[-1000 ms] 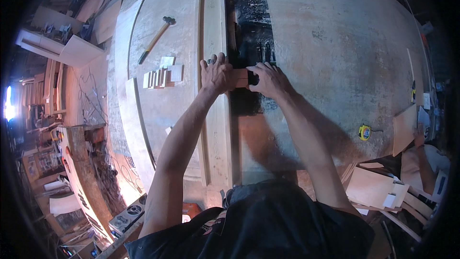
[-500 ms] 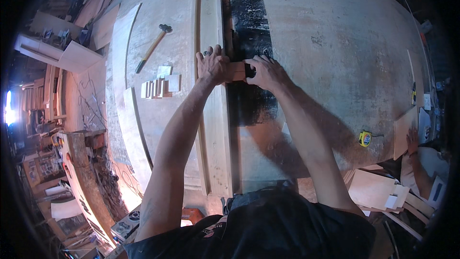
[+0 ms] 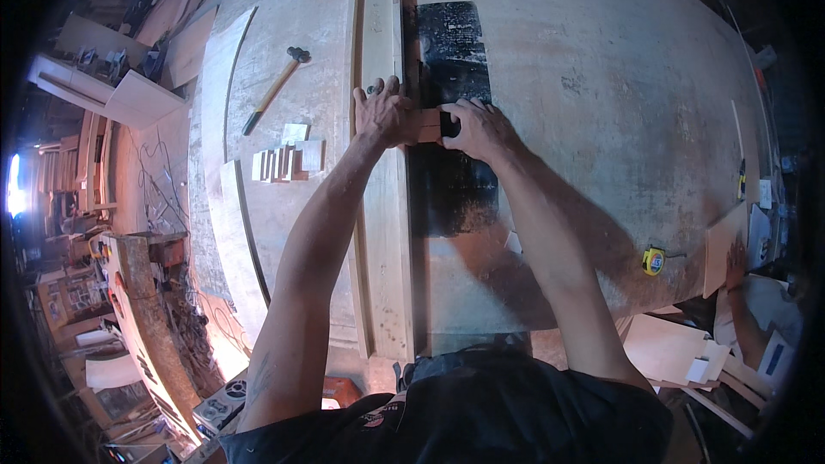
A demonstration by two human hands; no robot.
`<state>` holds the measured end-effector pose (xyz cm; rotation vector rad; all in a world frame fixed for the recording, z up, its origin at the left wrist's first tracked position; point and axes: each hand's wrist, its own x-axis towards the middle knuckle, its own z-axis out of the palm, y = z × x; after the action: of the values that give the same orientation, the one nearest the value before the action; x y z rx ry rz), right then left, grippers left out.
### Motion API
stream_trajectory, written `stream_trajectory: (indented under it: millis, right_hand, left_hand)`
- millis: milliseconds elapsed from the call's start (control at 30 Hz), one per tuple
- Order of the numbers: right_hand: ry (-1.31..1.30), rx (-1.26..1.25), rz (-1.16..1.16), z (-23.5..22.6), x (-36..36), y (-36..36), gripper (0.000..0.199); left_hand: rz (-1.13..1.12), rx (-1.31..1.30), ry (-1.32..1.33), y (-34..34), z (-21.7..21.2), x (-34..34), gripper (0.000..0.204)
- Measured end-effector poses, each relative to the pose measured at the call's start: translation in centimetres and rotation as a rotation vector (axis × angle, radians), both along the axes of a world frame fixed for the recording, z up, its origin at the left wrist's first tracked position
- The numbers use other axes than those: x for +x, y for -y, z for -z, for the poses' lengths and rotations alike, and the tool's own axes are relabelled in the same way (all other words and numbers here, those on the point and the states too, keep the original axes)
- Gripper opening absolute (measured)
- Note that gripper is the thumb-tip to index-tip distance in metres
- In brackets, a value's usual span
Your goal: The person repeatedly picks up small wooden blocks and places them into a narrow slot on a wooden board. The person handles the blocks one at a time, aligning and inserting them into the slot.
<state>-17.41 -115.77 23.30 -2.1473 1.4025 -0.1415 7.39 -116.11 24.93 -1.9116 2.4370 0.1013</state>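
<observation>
A small reddish-brown wooden block [image 3: 429,125] lies crosswise between my hands, at the right edge of a long pale wooden board [image 3: 384,232] with raised edges. My left hand [image 3: 383,115] bends over the board, its fingers partly apart, and holds the block's left end, which it hides. With thumb and fingers curled, my right hand [image 3: 479,127] grips the block's right end. A dark gap shows between that thumb and the fingers. Underneath, a black patch [image 3: 460,198] marks the worktable [image 3: 593,146].
Left of the board lie a hammer [image 3: 277,90], several small pale wood blocks [image 3: 288,161] and thin strips [image 3: 239,223]. A yellow tape measure [image 3: 654,260] sits at the right. Beyond the table's right edge, another person's arm [image 3: 746,318] reaches toward a panel [image 3: 726,245].
Both hands stay on the block in nearly the same place. The view has shifted slightly. At the far right, the other person's panel is a little lower in the picture.
</observation>
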Motion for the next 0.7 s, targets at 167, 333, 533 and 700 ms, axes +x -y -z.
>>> stream_trajectory:
  millis: [167,333,533,700]
  right_hand:
    - [0.024,0.024,0.002,0.8,0.0,1.1,0.075]
    - [0.001,0.004,0.013,1.0,0.2,1.8,0.073]
    - [0.013,0.005,0.02,0.6,0.3,2.3,0.073]
    - [-0.031,0.012,0.009,-0.7,0.3,2.0,0.073]
  left_hand:
    - [0.017,-0.008,0.044,1.0,0.4,0.1,0.049]
    - [-0.005,-0.022,0.02,2.1,0.8,0.1,0.041]
    - [-0.006,0.011,0.032,2.8,0.4,0.2,0.04]
    - [-0.059,0.001,0.002,2.2,0.2,-0.4,0.051]
